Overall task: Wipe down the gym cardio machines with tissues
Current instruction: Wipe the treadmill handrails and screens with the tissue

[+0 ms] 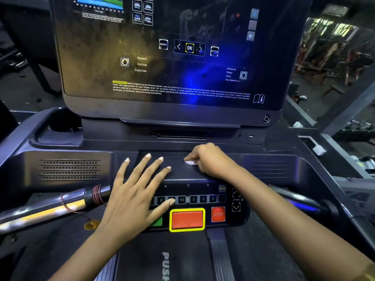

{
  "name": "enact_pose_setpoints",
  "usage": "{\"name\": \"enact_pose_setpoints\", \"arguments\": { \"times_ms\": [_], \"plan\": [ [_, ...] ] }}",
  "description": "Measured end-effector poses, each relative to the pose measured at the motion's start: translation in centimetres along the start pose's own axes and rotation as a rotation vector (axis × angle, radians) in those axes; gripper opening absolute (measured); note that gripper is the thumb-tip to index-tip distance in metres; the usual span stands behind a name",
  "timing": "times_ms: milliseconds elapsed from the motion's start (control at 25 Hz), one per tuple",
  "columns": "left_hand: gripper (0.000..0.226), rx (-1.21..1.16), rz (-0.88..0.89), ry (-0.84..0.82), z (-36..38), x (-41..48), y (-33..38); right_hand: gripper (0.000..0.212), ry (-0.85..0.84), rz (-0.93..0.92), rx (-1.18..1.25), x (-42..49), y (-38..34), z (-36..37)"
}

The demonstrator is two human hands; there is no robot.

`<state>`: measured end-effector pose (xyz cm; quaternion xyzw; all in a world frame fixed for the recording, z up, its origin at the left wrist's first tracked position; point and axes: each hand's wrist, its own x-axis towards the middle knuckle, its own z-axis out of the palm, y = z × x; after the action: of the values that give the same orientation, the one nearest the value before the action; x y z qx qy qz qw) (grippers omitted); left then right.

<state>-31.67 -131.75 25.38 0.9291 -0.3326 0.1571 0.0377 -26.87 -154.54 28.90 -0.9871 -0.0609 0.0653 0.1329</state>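
Fingers [142, 166] of the left hand [138, 195] are spread straight and rested on the treadmill console [71, 169], holding nothing; just right of them, one tissue [190, 163] is clamped under the curled right hand [211, 159], the nearer hand, and pressed on the dark ledge [178, 171]; two hands, one tissue, one machine are counted.
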Motion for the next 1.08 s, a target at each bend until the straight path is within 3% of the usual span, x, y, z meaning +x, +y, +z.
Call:
{"name": "enact_pose_setpoints", "arguments": {
  "times_ms": [120, 280, 440, 760, 880, 1080],
  "plan": [
    [0.071, -0.006, -0.018, -0.01, -0.2, 0.3, 0.7, 0.035, -0.017, -0.118, 0.105, -2.5, 1.1, -2.1],
    [0.069, -0.031, 0.065, -0.015, -0.1, 2.5, 3.9, 0.025, 0.19, 0.116, 0.032, -2.0, 7.1, -4.0],
    [0.067, -0.026, 0.138, -0.038, 0.4, 3.6, 5.4, 0.025, 0.072, 0.052, 0.008, -1.3, 8.4, -2.8],
    [0.066, -0.043, 0.14, -0.019, 0.7, 3.4, 5.4, 0.039, 0.227, -0.046, 0.091, -9.3, 7.2, -3.9],
    [0.066, -0.048, 0.141, -0.021, 0.7, 3.3, 5.5, 0.042, 0.152, -0.131, 0.173, -10.5, 7.0, -4.9],
    [0.068, -0.039, 0.153, -0.034, 0.7, 3.3, 5.4, 0.031, 0.142, -0.002, 0.085, -3.9, 9.5, -3.2]
  ]
}}
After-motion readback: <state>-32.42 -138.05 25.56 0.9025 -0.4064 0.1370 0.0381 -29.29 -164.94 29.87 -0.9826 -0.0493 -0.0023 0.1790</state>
